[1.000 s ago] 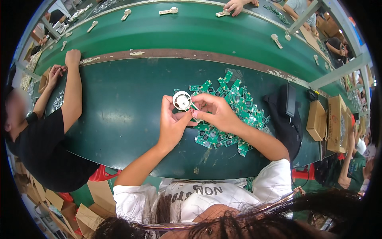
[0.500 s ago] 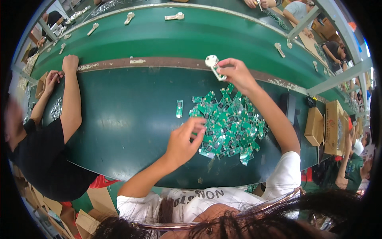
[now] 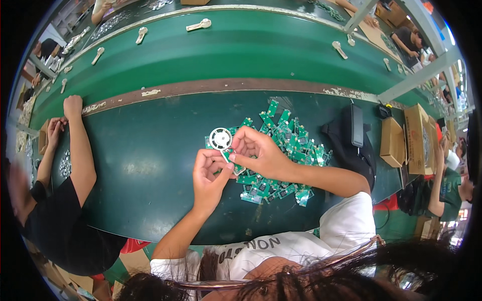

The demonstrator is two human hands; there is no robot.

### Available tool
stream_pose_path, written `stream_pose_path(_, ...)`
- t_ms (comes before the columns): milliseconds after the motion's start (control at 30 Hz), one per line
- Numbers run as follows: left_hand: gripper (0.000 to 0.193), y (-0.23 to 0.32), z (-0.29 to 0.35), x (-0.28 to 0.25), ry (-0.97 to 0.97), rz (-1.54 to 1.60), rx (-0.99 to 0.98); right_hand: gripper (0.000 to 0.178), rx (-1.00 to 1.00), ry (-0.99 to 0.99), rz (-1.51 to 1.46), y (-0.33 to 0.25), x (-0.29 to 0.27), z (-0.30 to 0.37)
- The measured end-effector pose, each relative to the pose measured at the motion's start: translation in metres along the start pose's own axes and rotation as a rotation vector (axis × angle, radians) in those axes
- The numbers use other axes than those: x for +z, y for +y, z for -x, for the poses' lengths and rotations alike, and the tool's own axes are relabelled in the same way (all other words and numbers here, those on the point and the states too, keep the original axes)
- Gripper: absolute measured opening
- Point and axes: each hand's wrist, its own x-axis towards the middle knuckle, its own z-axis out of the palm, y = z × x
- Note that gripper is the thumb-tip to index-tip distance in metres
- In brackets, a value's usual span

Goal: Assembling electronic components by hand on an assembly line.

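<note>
In front of me I hold a white plastic fan housing (image 3: 221, 139) with a round spoked head and a narrow handle. A green circuit board (image 3: 229, 154) shows along the handle, partly covered by fingers. My left hand (image 3: 209, 175) is closed on the handle's lower part. My right hand (image 3: 257, 154) pinches the handle just below the round head. Under and beyond my right hand lies a loose pile of green circuit boards (image 3: 298, 143) on the dark green table (image 3: 145, 165). One more board (image 3: 207, 142) shows just left of the housing's head.
Beyond the table's brown edge (image 3: 196, 87) runs a green conveyor belt (image 3: 261, 50) carrying several white housings (image 3: 199, 24). At left sits a co-worker in black (image 3: 65, 215). On the right are a black device (image 3: 356, 125), a dark bag (image 3: 334, 131) and cardboard boxes (image 3: 393, 143).
My right hand has brought the fan housing from beside the belt back toward me and leftward. My left hand has left the pile's edge and taken hold of the handle.
</note>
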Motion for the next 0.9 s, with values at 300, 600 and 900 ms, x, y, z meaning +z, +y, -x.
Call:
stream_pose_path(300, 0.025, -0.004, 0.004, 0.003, 0.075, -0.185, 0.070, 0.016, -0.022, 0.052, 0.249, -0.006, 0.007, 0.010)
stream_pose_path(600, 0.030, 0.001, 0.000, 0.002, 0.104, -0.077, 0.113, 0.023, -0.106, 0.174, -0.191, 0.011, -0.008, -0.013)
stream_pose_path(900, 0.025, -0.001, 0.014, 0.006, -0.071, -0.658, 0.439, 0.010, 0.059, 0.731, 0.450, 0.041, -0.207, -0.197)
